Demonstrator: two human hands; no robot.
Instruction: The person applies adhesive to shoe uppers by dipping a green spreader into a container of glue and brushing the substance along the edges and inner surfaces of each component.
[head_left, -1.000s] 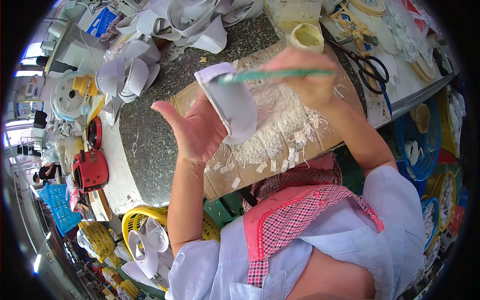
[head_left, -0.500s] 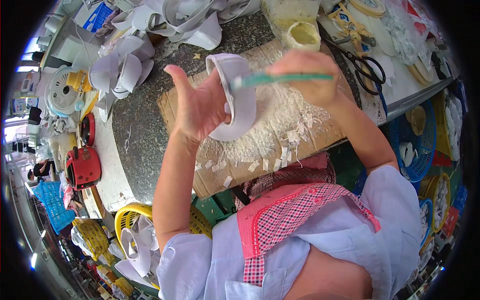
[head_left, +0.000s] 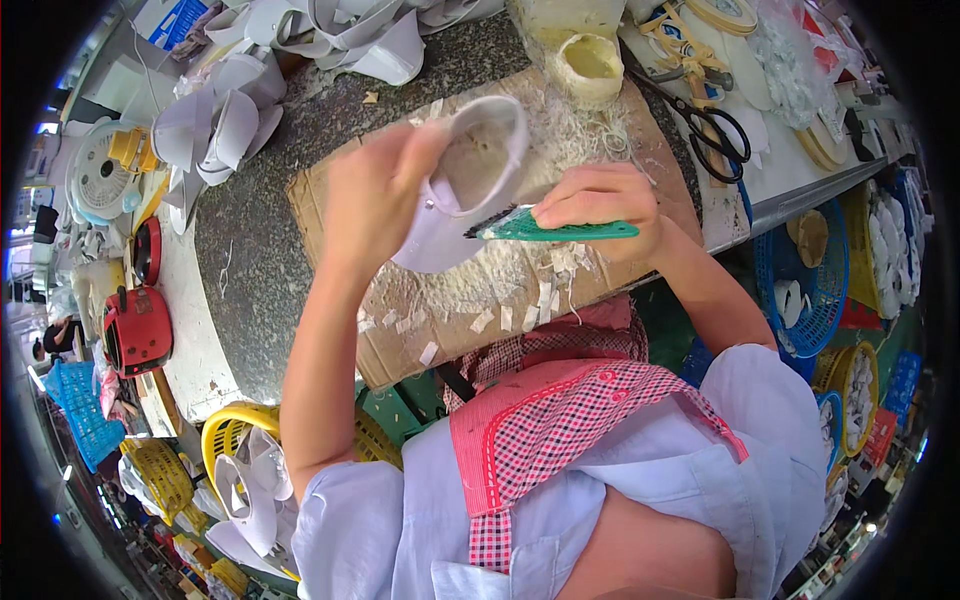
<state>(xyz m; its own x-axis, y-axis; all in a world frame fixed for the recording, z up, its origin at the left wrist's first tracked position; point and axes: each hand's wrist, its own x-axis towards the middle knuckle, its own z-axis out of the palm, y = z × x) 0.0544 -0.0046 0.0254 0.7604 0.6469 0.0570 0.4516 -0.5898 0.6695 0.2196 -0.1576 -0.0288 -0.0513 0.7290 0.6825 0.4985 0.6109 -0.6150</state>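
Note:
A white shoe upper (head_left: 425, 238), bent into a loop with its opening tilted up, is gripped at its left side by my left hand (head_left: 372, 190), which is slightly blurred. My right hand (head_left: 603, 200) is wrapped around a green-handled brush (head_left: 560, 232). The brush's dark bristles point left and sit close to the upper's lower right edge; whether they touch it I cannot tell. Beneath both hands lies a cardboard sheet (head_left: 385, 345) coated with pale dried residue and scattered with small white scraps.
A crusted pale-yellow pot (head_left: 590, 72) stands at the cardboard's far edge. Black-handled scissors (head_left: 722, 140) lie to its right. More white uppers (head_left: 385, 55) are heaped at the back, and others fill a yellow basket (head_left: 225, 420) at lower left. A red box-shaped device (head_left: 138, 330) sits on the left.
My left hand has turned over, swinging the upper so its opening faces up. My right hand has drawn the brush nearer to me, and its dark bristles now show.

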